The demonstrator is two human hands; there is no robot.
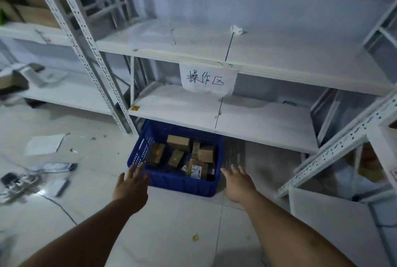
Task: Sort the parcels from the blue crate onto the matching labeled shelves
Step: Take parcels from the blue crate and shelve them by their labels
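A blue crate [178,183] stands on the floor, half tucked under the lowest white shelf [247,122]. Several brown cardboard parcels [178,143] lie inside it, some with labels. My left hand [131,185] hovers open at the crate's near-left corner, fingers spread. My right hand [238,183] hovers open just beside the crate's near-right corner. Neither hand holds anything. A paper label [207,79] with handwritten characters hangs from the middle shelf [279,51] edge above.
White metal racks stand left [90,56] and right [335,148]. Boxes [36,15] sit on the upper left shelf. Papers [44,144], cables and small items [17,180] litter the floor on the left. A white crumpled scrap [236,29] lies on the middle shelf.
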